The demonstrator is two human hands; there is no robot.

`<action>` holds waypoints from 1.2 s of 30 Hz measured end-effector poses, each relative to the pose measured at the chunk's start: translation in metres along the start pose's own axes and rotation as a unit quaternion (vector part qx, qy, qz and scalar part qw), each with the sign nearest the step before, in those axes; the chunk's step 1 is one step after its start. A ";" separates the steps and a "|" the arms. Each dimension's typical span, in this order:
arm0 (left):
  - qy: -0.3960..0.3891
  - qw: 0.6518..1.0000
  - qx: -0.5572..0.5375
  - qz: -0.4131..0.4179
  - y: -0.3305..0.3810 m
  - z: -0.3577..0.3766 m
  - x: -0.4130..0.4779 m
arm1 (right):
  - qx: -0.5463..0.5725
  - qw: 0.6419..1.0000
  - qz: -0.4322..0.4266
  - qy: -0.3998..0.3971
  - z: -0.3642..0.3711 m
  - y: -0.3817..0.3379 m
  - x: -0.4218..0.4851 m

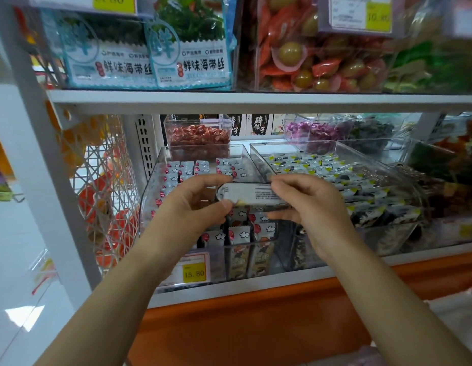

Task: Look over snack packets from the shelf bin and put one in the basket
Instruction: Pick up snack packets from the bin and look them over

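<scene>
A white shelf (229, 101) carries a clear bin (150, 196) of upright snack packets (240, 235) printed with clouds and red dots. Beside it is a second clear bin (295, 144) of darker packets. Above the first bin, the left hand (195, 207) and right hand (316, 207) hold one white packet (252, 194) level between them, small print facing up. Each hand pinches one end, curled fingers over the top edge and under the bottom. A yellow price tag (194, 272) sits on the bin's front.
</scene>
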State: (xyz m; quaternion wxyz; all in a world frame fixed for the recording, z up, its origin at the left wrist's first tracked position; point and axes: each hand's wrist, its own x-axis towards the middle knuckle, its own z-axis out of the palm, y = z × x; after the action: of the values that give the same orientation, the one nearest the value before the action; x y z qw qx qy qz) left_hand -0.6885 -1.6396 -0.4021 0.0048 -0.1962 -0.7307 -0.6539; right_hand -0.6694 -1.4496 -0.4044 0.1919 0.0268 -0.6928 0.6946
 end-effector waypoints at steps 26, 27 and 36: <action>0.074 0.996 0.057 0.006 0.002 0.004 0.002 | -0.135 0.985 -0.109 -0.002 0.007 0.003 -0.003; 0.077 0.995 0.065 0.008 0.002 0.006 0.001 | -0.134 0.986 -0.102 0.008 0.007 0.003 -0.003; 0.061 0.981 0.176 0.056 -0.001 0.017 -0.001 | -0.015 0.996 -0.079 0.048 0.012 0.005 -0.002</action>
State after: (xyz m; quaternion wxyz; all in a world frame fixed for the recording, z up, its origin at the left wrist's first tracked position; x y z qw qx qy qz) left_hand -0.6835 -1.6241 -0.4058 0.1203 -0.1928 -0.8207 -0.5242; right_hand -0.6720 -1.4611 -0.4097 0.2793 0.0452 -0.6889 0.6674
